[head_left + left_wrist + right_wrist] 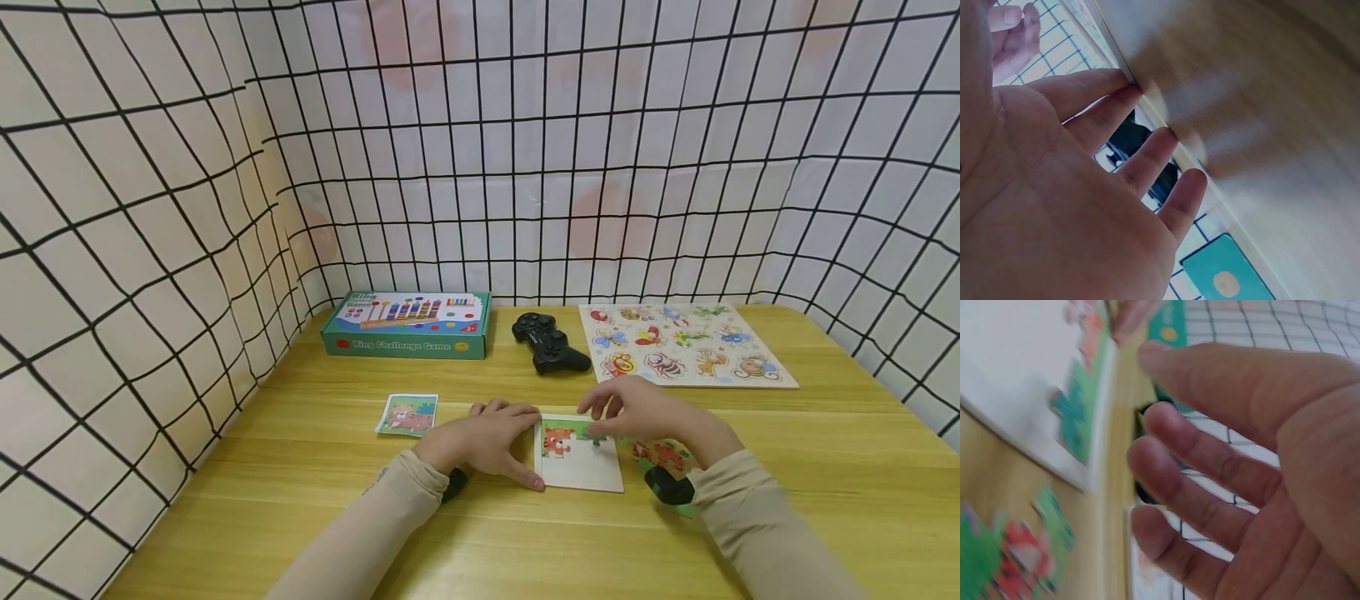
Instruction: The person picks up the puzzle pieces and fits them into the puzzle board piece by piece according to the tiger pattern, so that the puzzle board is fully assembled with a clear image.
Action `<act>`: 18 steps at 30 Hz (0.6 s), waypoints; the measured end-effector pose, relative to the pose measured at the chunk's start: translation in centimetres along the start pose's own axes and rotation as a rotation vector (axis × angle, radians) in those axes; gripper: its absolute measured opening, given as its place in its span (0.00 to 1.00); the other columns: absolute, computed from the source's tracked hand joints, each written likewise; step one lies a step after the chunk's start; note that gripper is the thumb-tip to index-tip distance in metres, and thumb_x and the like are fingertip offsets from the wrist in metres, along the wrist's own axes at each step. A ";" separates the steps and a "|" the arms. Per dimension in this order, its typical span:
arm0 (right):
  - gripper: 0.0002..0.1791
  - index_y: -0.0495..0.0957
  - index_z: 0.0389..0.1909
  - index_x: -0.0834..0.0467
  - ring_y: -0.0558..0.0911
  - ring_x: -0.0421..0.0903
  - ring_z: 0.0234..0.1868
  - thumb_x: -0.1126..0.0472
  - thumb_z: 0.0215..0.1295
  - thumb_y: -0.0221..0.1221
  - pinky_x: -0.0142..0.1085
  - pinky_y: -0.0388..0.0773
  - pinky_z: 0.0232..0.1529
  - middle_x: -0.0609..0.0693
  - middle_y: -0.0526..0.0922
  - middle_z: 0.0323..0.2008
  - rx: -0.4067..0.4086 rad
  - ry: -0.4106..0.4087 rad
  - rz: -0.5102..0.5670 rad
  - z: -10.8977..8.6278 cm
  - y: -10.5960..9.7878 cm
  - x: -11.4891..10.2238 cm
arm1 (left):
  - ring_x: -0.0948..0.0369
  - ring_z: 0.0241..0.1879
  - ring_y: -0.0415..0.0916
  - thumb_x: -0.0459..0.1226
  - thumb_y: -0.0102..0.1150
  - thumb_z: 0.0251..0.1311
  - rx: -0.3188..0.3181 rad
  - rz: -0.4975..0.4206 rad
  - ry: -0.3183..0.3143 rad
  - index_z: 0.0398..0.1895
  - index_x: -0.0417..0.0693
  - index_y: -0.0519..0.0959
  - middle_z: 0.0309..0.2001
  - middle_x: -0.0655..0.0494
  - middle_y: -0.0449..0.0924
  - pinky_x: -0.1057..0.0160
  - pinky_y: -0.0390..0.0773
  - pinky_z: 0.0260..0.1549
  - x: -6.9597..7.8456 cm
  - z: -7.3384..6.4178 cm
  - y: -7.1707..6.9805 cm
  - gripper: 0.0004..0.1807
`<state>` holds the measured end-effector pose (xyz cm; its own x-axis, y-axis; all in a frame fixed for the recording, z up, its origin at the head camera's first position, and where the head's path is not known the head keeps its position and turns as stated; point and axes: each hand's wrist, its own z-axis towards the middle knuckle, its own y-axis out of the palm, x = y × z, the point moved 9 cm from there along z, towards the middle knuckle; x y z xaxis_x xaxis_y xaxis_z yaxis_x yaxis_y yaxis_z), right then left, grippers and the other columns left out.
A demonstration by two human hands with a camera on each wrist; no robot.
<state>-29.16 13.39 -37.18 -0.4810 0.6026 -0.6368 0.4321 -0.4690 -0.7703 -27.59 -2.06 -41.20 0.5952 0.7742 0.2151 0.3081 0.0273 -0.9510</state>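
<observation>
A small white puzzle board (581,473) lies on the wooden table, with joined pieces showing a red animal (557,442) and some green along its top. My left hand (480,440) rests beside the board's left edge, fingers spread and thumb near the lower corner. Over the board's upper right hovers my right hand (641,410), its fingers loosely bent. In the right wrist view nothing shows between those fingers, and a teal-green piece (1072,415) sits inside the board's edge. Loose red and green puzzle pieces (667,455) lie right of the board, partly hidden under the right wrist.
A picture card (410,415) lies to the left. Behind are a green Ring Challenge Game box (405,346), a black game controller (551,343) and a large board with insect pictures (686,346). A white wall with a black grid (540,167) surrounds the table.
</observation>
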 end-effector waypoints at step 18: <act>0.22 0.83 0.52 0.63 0.83 0.54 0.45 0.62 0.58 0.73 0.40 0.81 0.39 0.56 0.82 0.45 -0.026 0.106 0.050 -3.4 -3.4 2.9 | 0.54 0.72 0.54 0.71 0.64 0.50 0.003 -0.010 0.004 0.78 0.55 0.61 0.77 0.63 0.55 0.41 0.52 0.68 0.0 -0.1 -0.1 0.56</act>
<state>-29.47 18.91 -36.30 -0.3754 0.6446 -0.6660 0.4738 -0.4841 -0.7356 -27.53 -2.11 -41.11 0.5947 0.7717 0.2255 0.3115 0.0374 -0.9495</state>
